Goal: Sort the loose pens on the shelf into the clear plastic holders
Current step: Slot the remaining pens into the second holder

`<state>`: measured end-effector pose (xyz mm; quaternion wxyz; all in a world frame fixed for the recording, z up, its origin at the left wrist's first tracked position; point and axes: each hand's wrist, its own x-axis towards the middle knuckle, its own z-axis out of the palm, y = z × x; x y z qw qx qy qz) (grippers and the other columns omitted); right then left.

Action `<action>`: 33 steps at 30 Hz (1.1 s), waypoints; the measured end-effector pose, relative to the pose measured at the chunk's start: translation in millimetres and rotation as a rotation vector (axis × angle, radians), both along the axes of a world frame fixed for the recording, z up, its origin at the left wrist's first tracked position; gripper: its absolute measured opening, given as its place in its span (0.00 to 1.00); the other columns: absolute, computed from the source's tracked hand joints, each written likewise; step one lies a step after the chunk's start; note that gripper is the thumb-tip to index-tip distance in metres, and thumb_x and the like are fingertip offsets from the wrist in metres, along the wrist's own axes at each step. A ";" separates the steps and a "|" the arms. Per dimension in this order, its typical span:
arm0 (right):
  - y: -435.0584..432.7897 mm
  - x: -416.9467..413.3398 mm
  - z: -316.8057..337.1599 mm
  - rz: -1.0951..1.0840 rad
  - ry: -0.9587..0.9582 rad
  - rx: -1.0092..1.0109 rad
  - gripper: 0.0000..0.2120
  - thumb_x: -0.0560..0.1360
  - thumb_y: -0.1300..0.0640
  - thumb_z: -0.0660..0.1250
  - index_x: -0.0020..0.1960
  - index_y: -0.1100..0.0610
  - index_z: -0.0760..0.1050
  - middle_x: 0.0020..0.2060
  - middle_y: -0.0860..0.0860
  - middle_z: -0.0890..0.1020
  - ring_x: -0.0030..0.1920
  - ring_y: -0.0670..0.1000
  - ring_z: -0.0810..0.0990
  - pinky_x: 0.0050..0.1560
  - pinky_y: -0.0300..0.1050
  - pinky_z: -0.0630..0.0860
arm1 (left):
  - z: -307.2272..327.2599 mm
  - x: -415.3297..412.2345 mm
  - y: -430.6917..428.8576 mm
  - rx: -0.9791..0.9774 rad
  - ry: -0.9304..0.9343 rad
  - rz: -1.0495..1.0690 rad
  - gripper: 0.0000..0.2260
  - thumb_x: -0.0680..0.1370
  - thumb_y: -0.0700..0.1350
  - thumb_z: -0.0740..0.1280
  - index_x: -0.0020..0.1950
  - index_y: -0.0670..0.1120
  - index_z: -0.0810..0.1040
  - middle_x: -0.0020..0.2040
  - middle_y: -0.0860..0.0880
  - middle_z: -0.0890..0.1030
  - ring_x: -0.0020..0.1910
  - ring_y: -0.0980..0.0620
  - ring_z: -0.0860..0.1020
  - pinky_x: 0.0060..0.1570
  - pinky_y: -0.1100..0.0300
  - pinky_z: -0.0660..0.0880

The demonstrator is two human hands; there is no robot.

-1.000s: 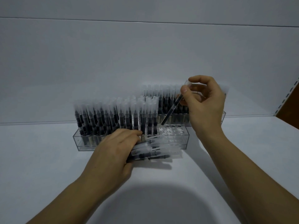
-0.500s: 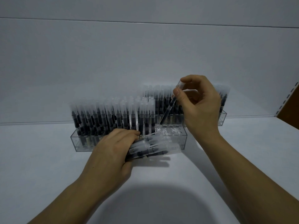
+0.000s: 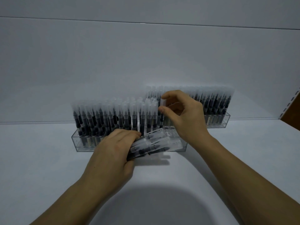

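My left hand [image 3: 112,153] grips a bundle of several loose pens [image 3: 155,144] with clear caps and dark barrels, lying flat just in front of the front clear holder [image 3: 78,143]. Upright pens fill most of that holder; a few empty holes [image 3: 170,128] show at its right end. Over those holes, my right hand [image 3: 185,116] pinches the clear cap of a single pen [image 3: 163,103] between forefinger and thumb. That pen stands nearly upright beside the last filled row, its lower part hidden by the hand.
A second clear holder [image 3: 226,121] packed with upright pens stands behind and to the right, against the white back wall. The white shelf [image 3: 40,159] stretches to both sides. A perforated upright [image 3: 292,101] bounds the shelf at the far right.
My right hand has moved left and down, and the single pen has gone from slanted to nearly upright at the holder's right end. The left hand has kept its bundle.
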<state>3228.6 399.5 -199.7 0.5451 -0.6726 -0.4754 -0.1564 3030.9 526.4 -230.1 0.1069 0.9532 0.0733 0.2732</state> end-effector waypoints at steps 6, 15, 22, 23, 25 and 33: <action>-1.1 -4.8 -2.8 0.029 -0.022 -0.029 0.14 0.77 0.59 0.75 0.62 0.55 0.80 0.48 0.48 0.84 0.48 0.48 0.84 0.51 0.45 0.82 | 0.8 -3.2 2.5 -0.059 -0.074 -0.008 0.19 0.67 0.35 0.72 0.56 0.47 0.80 0.51 0.54 0.82 0.51 0.56 0.77 0.52 0.66 0.70; -13.1 -36.6 11.4 0.091 0.015 0.193 0.06 0.79 0.63 0.71 0.55 0.56 0.78 0.44 0.48 0.82 0.45 0.52 0.82 0.41 0.53 0.79 | 14.5 -5.6 -9.1 -0.675 -0.283 -0.026 0.06 0.74 0.52 0.71 0.47 0.52 0.83 0.41 0.56 0.84 0.42 0.58 0.82 0.40 0.70 0.76; -9.8 -54.9 8.0 0.323 0.215 0.049 0.09 0.78 0.61 0.73 0.59 0.57 0.80 0.44 0.49 0.84 0.46 0.54 0.83 0.45 0.60 0.80 | 19.5 -2.9 -14.1 -1.061 -0.276 -0.123 0.09 0.68 0.44 0.74 0.46 0.43 0.83 0.39 0.47 0.87 0.38 0.50 0.86 0.40 0.63 0.82; -10.0 -56.1 8.6 0.329 0.226 0.040 0.10 0.78 0.60 0.73 0.59 0.57 0.80 0.44 0.49 0.85 0.47 0.54 0.84 0.46 0.59 0.81 | 19.4 -2.8 -14.3 -1.060 -0.269 -0.128 0.09 0.68 0.44 0.74 0.45 0.42 0.83 0.39 0.46 0.87 0.38 0.49 0.86 0.40 0.61 0.82; -10.1 -59.1 10.0 0.338 0.243 0.016 0.12 0.76 0.60 0.75 0.59 0.55 0.80 0.45 0.49 0.86 0.49 0.54 0.85 0.46 0.59 0.82 | 19.9 -2.8 -15.1 -1.093 -0.252 -0.145 0.08 0.68 0.41 0.75 0.46 0.40 0.83 0.39 0.44 0.86 0.38 0.47 0.86 0.38 0.60 0.82; -7.6 -62.2 9.0 0.360 0.324 0.000 0.14 0.72 0.61 0.79 0.55 0.54 0.80 0.43 0.53 0.84 0.44 0.53 0.84 0.38 0.52 0.81 | 19.5 -2.0 -16.6 -1.202 -0.206 -0.160 0.11 0.70 0.37 0.75 0.52 0.40 0.82 0.42 0.41 0.86 0.39 0.42 0.86 0.36 0.60 0.81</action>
